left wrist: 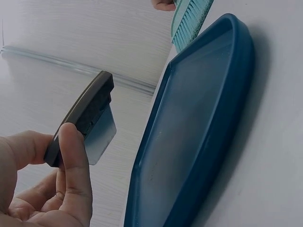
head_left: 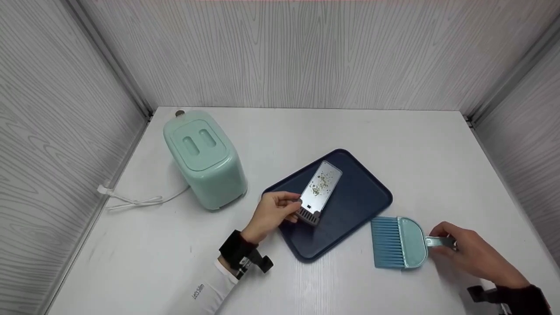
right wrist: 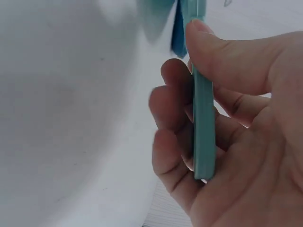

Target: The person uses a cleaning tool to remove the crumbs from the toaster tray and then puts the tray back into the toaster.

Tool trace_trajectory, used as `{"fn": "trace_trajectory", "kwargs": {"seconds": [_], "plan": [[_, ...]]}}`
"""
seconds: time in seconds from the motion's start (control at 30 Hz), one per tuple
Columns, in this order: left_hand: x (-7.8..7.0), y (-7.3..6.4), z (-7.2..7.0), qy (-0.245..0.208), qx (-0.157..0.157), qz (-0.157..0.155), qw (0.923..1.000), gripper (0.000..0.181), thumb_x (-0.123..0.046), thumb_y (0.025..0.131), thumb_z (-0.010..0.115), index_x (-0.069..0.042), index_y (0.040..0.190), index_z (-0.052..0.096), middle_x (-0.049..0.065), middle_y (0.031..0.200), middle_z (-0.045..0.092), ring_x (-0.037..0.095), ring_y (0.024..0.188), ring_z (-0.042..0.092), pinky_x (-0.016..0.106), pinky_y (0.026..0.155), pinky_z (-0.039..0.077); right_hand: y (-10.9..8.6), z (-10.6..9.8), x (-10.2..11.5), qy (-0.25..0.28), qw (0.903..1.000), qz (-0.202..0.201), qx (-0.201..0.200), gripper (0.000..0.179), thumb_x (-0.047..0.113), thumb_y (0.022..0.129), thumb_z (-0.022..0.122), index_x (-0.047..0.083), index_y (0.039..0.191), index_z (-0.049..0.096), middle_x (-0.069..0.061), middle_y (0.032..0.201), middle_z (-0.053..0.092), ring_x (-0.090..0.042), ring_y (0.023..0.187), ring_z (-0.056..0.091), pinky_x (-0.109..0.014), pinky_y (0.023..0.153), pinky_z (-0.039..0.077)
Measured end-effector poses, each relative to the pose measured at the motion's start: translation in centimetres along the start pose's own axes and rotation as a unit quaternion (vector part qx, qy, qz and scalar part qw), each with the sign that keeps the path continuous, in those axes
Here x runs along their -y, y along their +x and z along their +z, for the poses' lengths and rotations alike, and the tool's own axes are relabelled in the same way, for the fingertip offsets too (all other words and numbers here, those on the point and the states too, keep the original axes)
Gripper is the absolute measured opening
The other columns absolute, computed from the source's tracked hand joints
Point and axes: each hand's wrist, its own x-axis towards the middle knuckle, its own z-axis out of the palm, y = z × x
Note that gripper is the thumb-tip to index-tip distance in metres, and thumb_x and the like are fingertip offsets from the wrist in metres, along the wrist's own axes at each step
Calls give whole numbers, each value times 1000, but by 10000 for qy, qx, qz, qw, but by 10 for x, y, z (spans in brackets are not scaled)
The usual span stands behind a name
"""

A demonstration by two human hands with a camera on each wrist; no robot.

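Note:
My left hand (head_left: 272,213) pinches the dark slotted end of a toaster crumb tray (head_left: 313,200), thumb on one side and fingers on the other. Brown crumbs (head_left: 321,183) lie scattered over its shiny metal plate. In the left wrist view the crumb tray (left wrist: 80,113) is raised above the navy serving tray (head_left: 350,214). Over on the right, my right hand (head_left: 470,249) grips the handle of a teal hand brush (head_left: 411,245), its blue bristles pointing left, close by the serving tray's right corner. The right wrist view shows the fingers curled round the brush handle (right wrist: 204,127).
A mint-green toaster (head_left: 203,159) with a lidded top stands at the back left. Its white cord (head_left: 140,202) runs left to the table edge. Grey wood-grain panels (head_left: 280,52) wall in the white table (head_left: 415,144) at the back and sides.

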Motion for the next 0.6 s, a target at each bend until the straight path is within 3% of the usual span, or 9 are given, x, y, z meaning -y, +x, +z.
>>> {"fn": "trace_trajectory", "kwargs": {"seconds": [0.13, 0.37, 0.6], "plan": [[-1, 0, 0, -12, 8, -40, 10000, 35, -3, 98, 70, 13, 129, 66, 6, 91, 77, 6, 63, 68, 20, 63, 61, -2, -6, 0, 81, 9999, -124, 16, 25, 9, 90, 82, 15, 109, 67, 9, 100, 70, 5, 83, 52, -17, 68, 48], [-2, 0, 0, 15, 22, -58, 10000, 35, -3, 98, 70, 13, 129, 66, 8, 93, 77, 6, 62, 68, 20, 62, 61, -3, -16, 5, 362, 9972, -519, -405, 24, 4, 90, 81, 15, 106, 67, 13, 93, 67, 4, 78, 53, -16, 64, 46], [-3, 0, -1, 73, -31, -56, 10000, 35, -3, 97, 71, 13, 128, 67, 21, 103, 78, 6, 62, 67, 20, 62, 61, 7, -24, 19, 668, 9934, -722, -593, 26, -1, 89, 80, 14, 107, 67, 11, 94, 69, 0, 75, 55, -17, 61, 45]]}}
